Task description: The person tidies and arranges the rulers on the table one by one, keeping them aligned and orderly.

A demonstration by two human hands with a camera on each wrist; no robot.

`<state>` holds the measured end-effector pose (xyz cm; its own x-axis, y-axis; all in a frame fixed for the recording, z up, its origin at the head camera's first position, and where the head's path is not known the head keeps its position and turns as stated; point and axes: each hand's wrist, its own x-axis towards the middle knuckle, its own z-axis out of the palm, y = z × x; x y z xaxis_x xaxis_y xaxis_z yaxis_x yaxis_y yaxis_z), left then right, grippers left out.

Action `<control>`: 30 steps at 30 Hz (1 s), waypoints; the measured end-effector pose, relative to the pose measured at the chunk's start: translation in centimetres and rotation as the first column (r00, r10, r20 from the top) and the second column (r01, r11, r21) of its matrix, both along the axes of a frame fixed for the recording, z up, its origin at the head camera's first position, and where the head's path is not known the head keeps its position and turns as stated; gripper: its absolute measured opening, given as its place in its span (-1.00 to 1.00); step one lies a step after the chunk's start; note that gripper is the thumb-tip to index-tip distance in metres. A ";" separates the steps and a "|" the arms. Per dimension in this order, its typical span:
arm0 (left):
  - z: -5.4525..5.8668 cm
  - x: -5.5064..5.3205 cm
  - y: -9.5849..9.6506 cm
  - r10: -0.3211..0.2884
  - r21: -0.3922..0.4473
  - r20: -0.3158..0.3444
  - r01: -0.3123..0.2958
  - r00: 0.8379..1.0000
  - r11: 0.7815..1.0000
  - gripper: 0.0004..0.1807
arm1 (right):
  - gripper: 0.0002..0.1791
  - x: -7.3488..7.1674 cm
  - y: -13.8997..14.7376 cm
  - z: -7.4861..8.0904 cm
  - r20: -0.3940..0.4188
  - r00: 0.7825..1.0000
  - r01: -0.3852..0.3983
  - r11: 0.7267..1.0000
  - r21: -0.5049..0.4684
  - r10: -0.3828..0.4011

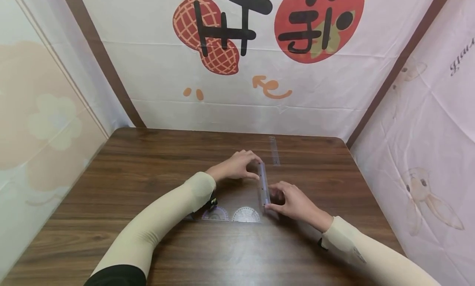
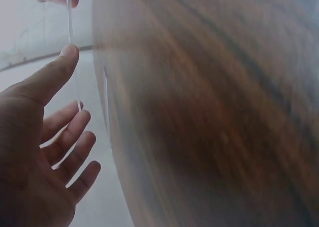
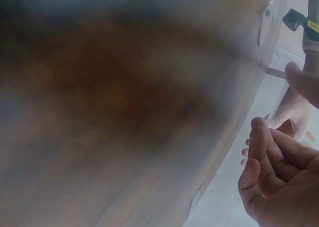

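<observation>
A clear, bluish straight ruler (image 1: 264, 185) is held between my two hands over the middle of the table. My left hand (image 1: 237, 165) pinches its far end between thumb and fingers, the other fingers spread loosely. At the near end my right hand (image 1: 295, 201) grips it with the thumb on one side and fingertips on the other. In the left wrist view the ruler (image 2: 69, 17) shows edge-on as a thin strip. Two clear protractors lie side by side just nearer to me, a purplish one (image 1: 216, 214) and a white-marked one (image 1: 246, 214).
Another clear ruler (image 1: 274, 152) lies flat toward the back of the brown wood-grain table (image 1: 130, 170). Printed cloth walls (image 1: 315, 86) rise behind the table and at both sides. My left forearm passes close to the purplish protractor.
</observation>
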<state>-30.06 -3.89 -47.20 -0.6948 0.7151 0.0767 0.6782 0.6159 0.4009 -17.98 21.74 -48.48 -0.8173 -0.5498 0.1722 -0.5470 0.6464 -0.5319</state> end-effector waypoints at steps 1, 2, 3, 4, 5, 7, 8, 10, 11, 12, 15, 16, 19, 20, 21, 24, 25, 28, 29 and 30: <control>0.0 0.1 0.1 -0.005 -0.004 0.006 0.005 1.000 1.000 -0.31 | -0.37 0.2 0.1 -0.1 0.002 1.000 0.003 1.000 0.002 -0.003; 0.0 0.3 0.3 -0.009 -0.010 0.009 0.009 1.000 1.000 -0.30 | -0.37 0.4 0.2 -0.1 0.004 1.000 0.006 1.000 0.003 -0.006; 0.0 0.4 0.4 -0.012 -0.016 0.012 0.012 1.000 1.000 -0.30 | -0.37 0.5 0.2 -0.2 0.005 1.000 0.009 1.000 0.003 -0.009; 0.0 0.5 0.5 -0.014 -0.020 0.012 0.014 1.000 1.000 -0.30 | -0.38 0.7 0.3 -0.2 0.006 1.000 0.012 1.000 0.002 -0.012; -0.1 0.5 0.6 -0.016 -0.024 0.013 0.016 1.000 1.000 -0.30 | -0.38 0.9 0.4 -0.2 0.003 1.000 0.015 1.000 0.004 -0.015; -0.2 0.7 0.8 -0.019 -0.026 0.017 0.019 1.000 0.999 -0.29 | -0.38 1.1 0.5 -0.3 0.000 1.000 0.021 1.000 0.006 -0.021; -0.2 0.7 0.9 -0.021 -0.027 0.018 0.021 1.000 0.999 -0.30 | -0.38 1.3 0.5 -0.4 -0.001 1.000 0.024 1.000 0.006 -0.024; -0.3 0.8 1.1 -0.026 -0.034 0.016 0.027 1.000 0.999 -0.30 | -0.38 1.5 0.7 -0.5 -0.001 1.000 0.028 1.000 0.008 -0.028; -0.3 0.9 1.2 -0.029 -0.040 0.019 0.030 0.999 0.999 -0.30 | -0.38 1.7 0.7 -0.5 0.000 1.000 0.029 1.000 0.006 -0.029; -0.3 1.0 1.3 -0.032 -0.043 0.022 0.033 0.999 0.999 -0.30 | -0.39 1.8 0.8 -0.6 0.001 1.000 0.030 1.000 0.005 -0.030; -0.3 1.3 1.5 -0.038 -0.057 0.028 0.039 0.999 0.998 -0.31 | -0.39 2.1 0.9 -0.7 0.003 1.000 0.030 1.000 0.000 -0.030; -0.3 1.4 1.6 -0.039 -0.058 0.031 0.041 0.999 0.998 -0.32 | -0.39 2.1 0.9 -0.7 0.003 1.000 0.029 1.000 0.000 -0.029; -0.3 1.5 1.7 -0.042 -0.062 0.036 0.044 0.998 0.997 -0.34 | -0.38 2.3 0.9 -0.9 0.003 1.000 0.028 1.000 0.000 -0.028; -0.3 1.6 1.7 -0.041 -0.061 0.038 0.044 0.998 0.997 -0.35 | -0.39 2.4 0.9 -0.9 0.003 1.000 0.027 1.000 0.000 -0.027; -0.4 1.6 1.7 -0.041 -0.062 0.039 0.044 0.998 0.997 -0.35 | -0.39 2.4 0.9 -1.0 0.002 1.000 0.027 1.000 0.001 -0.027; -0.5 1.8 1.8 -0.042 -0.063 0.040 0.044 0.998 0.997 -0.37 | -0.40 2.7 0.8 -1.1 -0.001 1.000 0.028 1.000 0.009 -0.028; -0.5 1.9 1.8 -0.043 -0.062 0.041 0.045 0.998 0.997 -0.37 | -0.41 2.8 0.8 -1.1 -0.002 1.000 0.028 1.000 0.013 -0.028; -0.5 2.0 2.0 -0.046 -0.062 0.040 0.049 0.998 0.997 -0.38 | -0.41 3.0 0.8 -1.1 -0.007 0.999 0.033 0.999 0.026 -0.032; -0.5 2.1 2.0 -0.048 -0.062 0.039 0.050 0.998 0.997 -0.38 | -0.40 3.1 0.8 -1.1 -0.011 0.999 0.034 0.999 0.030 -0.034; -0.5 2.1 2.1 -0.049 -0.063 0.037 0.052 0.998 0.997 -0.38 | -0.40 3.1 0.8 -1.2 -0.016 0.999 0.036 0.999 0.034 -0.036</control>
